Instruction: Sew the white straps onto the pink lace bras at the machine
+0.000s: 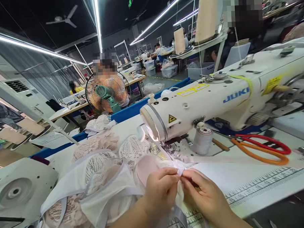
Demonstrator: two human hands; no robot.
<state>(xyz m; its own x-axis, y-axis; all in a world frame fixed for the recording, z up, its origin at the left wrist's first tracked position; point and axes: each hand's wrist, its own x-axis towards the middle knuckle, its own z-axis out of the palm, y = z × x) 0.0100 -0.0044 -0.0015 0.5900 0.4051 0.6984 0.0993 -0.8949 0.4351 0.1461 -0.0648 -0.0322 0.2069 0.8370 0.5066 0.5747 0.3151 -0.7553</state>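
Observation:
My left hand (pixel 162 186) and my right hand (pixel 204 189) meet in front of the sewing machine (pixel 187 109). Both are closed in a pinch on the pale edge of a bra (pixel 146 166), fingertips almost touching. The bra's smooth pinkish cup lies just left of my left hand. Behind my fingers is the lit needle area (pixel 166 148), whose details are blurred. More white and beige lace bras (pixel 101 166) are heaped to the left, with straps and bands hanging toward me.
A thread spool (pixel 203 140) stands under the machine arm. Right of it lie scissors (pixel 261 149) with red and orange handles. A printed ruler (pixel 266 184) runs along the table's front. A fan (pixel 108 92) and people at other machines are beyond.

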